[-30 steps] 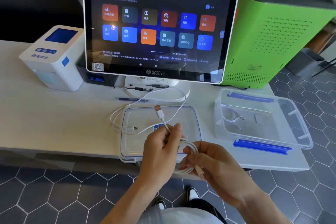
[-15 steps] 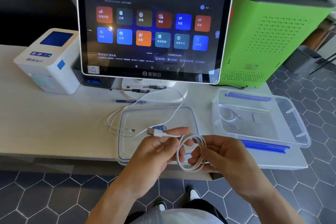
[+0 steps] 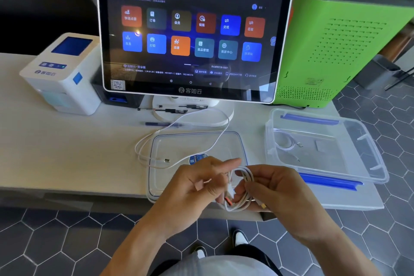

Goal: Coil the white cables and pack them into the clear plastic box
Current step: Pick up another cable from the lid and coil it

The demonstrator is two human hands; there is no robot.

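Observation:
A small coil of white cable (image 3: 243, 188) hangs between both hands, just in front of the table's near edge. My left hand (image 3: 199, 184) pinches the cable's plug end inside the coil. My right hand (image 3: 275, 188) grips the loops from the right. A second white cable (image 3: 186, 139) lies loose on the table, draped over the clear box lid (image 3: 197, 141). The clear plastic box (image 3: 322, 145) with blue clips stands open at the right, with one coiled white cable (image 3: 285, 142) inside.
A touchscreen terminal (image 3: 192, 33) stands behind the lid, with pens (image 3: 163, 110) at its base. A white receipt printer (image 3: 62, 74) sits at the left and a green machine (image 3: 340, 36) at the right. Dark hexagonal floor tiles lie below.
The left hand has brought the plug end down from above the lid into the coil. The loops have tightened between both hands. The view has shifted slightly.

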